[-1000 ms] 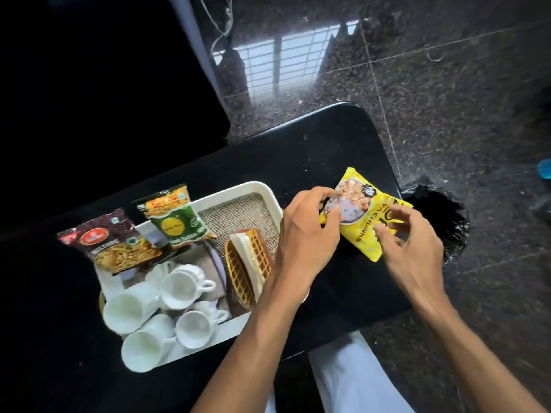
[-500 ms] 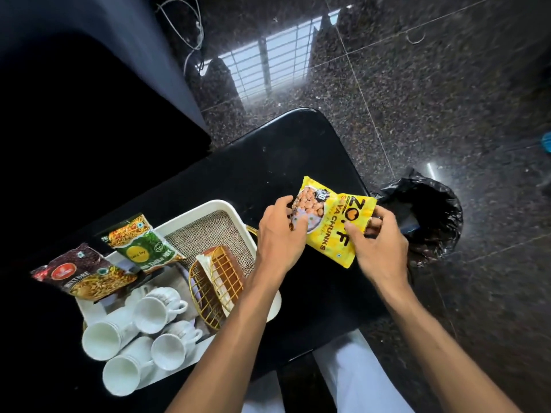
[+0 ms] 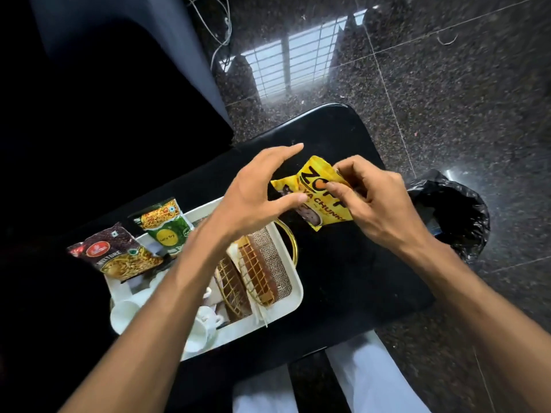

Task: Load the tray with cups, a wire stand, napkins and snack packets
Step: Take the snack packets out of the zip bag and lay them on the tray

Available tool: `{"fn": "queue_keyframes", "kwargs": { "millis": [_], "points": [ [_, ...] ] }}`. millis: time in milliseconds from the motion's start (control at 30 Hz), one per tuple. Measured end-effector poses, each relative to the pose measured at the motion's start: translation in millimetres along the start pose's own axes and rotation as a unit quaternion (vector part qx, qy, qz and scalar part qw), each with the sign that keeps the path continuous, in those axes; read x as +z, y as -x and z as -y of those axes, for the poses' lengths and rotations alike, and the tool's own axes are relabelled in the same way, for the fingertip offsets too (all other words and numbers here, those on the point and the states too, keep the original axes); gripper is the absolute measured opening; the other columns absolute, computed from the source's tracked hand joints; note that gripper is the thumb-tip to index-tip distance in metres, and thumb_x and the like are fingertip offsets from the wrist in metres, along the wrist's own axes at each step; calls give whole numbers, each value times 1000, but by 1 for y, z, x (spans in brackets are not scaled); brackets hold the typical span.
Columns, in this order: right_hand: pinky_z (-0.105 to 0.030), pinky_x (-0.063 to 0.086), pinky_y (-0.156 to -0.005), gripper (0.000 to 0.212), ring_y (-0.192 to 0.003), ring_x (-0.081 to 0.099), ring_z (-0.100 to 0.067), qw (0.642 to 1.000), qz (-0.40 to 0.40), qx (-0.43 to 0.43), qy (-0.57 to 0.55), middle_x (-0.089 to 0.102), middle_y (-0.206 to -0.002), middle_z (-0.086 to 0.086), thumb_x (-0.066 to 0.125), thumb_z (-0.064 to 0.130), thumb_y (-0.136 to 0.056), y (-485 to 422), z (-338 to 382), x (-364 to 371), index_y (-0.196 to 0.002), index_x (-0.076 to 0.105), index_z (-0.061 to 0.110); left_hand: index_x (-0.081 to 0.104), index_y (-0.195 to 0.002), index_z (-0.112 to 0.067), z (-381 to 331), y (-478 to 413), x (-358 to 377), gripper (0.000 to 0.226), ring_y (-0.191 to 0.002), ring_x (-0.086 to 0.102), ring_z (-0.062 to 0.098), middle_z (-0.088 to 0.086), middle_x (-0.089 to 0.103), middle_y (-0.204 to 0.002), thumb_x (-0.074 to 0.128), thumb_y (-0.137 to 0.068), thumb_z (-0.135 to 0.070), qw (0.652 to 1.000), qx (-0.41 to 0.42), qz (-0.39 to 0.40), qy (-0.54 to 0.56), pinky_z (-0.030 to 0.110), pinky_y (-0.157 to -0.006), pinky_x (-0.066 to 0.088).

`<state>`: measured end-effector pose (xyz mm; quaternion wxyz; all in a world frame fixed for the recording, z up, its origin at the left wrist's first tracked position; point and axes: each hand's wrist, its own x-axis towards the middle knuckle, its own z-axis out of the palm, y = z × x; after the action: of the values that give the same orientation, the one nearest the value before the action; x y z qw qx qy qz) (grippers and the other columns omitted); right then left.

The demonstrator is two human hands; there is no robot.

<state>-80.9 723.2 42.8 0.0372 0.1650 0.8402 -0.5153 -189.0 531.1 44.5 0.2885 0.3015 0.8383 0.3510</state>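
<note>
A white tray [image 3: 290, 299] lies on the black table [image 3: 343, 281]. In it are several white cups [image 3: 125, 312], partly hidden by my left forearm, a gold wire stand [image 3: 256, 272] holding white napkins, a dark red packet [image 3: 119, 253] and a green packet [image 3: 165, 226]. My right hand [image 3: 375, 201] pinches a yellow snack packet [image 3: 320, 198] above the table, just right of the tray. My left hand [image 3: 256, 192] hovers over the tray's far right corner with fingers spread, its thumb tip at the packet's left edge.
A bin lined with a black bag [image 3: 453, 216] stands on the speckled floor right of the table. A dark seat fills the upper left, with loose cables [image 3: 222, 28] behind it. My white-trousered legs [image 3: 366, 380] show below the table's front edge.
My left hand has let go of the yellow packet and opened. My right hand has turned the packet and keeps hold of it.
</note>
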Motion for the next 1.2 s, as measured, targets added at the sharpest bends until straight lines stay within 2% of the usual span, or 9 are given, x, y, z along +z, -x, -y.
{"fn": "queue_keyframes", "kwargs": {
  "millis": [133, 300, 433, 500, 567, 700, 833, 967, 1200],
  "points": [
    [-13, 54, -69, 14, -80, 68, 2, 994, 50, -93, 5, 71, -88, 10, 70, 19, -93, -20, 38, 10, -105, 67, 12, 60, -136, -15, 12, 14, -30, 63, -118, 66, 6, -2, 69, -127, 86, -79, -26, 997, 10, 63, 35, 26, -104, 52],
    [-26, 59, -71, 20, -83, 70, -6, 985, 79, -154, 22, 73, -92, 5, 73, 21, -91, -41, 74, 36, -105, 68, 7, 64, -127, -23, 34, 48, -51, 55, -105, 72, -1, -12, 75, -113, 87, -77, -28, 992, -30, -40, 114, 20, -91, 57],
    [-25, 60, -84, 44, -102, 70, -7, 992, 40, -76, -90, 71, -110, 8, 79, 38, -80, -44, 77, 57, -115, 66, 16, 64, -124, -17, 56, 74, -57, 52, -109, 72, 9, -3, 76, -115, 87, -77, -21, 979, -84, -121, 139, 34, -96, 59],
    [-33, 60, -89, 55, -106, 70, -10, 990, 63, -22, -124, 72, -116, 4, 80, 43, -76, -42, 71, 71, -121, 64, 17, 63, -121, -18, 62, 83, -54, 51, -107, 71, 0, -10, 74, -112, 87, -77, -19, 968, -107, -164, 158, 25, -93, 58],
    [-39, 60, -91, 52, -107, 71, -13, 982, 118, 8, -147, 74, -117, 1, 80, 37, -78, -37, 64, 88, -123, 65, 17, 61, -120, -26, 65, 90, -51, 49, -101, 68, -11, -20, 71, -107, 86, -78, -21, 958, -132, -190, 171, 15, -87, 56],
    [-45, 60, -91, 41, -107, 72, -19, 972, 126, 43, -193, 75, -115, -2, 77, 27, -83, -33, 55, 122, -120, 67, 14, 60, -120, -20, 71, 100, -40, 44, -101, 68, -5, -14, 72, -108, 83, -83, -25, 939, -185, -229, 179, 20, -89, 56],
    [-50, 58, -93, 35, -108, 71, -21, 981, 102, 55, -153, 75, -114, -1, 77, 24, -85, -37, 49, 141, -119, 68, 16, 63, -128, -17, 67, 109, -27, 42, -105, 68, 6, -9, 72, -113, 76, -90, -27, 901, -268, -286, 185, 21, -93, 56],
    [-46, 59, -93, 37, -104, 72, -15, 989, 97, 45, -104, 75, -114, 1, 77, 23, -85, -41, 48, 146, -119, 66, 13, 67, -113, -11, 65, 109, -14, 26, -107, 68, 23, 5, 74, -111, 64, -97, -31, 873, -327, -290, 215, 46, -93, 58],
    [-33, 62, -85, 39, -98, 72, -7, 996, 55, 65, -40, 75, -109, 3, 79, 26, -83, -40, 41, 152, -117, 65, 12, 62, -129, -9, 67, 105, -8, 37, -116, 66, 19, 2, 71, -121, 60, -100, -31, 865, -345, -283, 230, 37, -96, 57]
  ]
}}
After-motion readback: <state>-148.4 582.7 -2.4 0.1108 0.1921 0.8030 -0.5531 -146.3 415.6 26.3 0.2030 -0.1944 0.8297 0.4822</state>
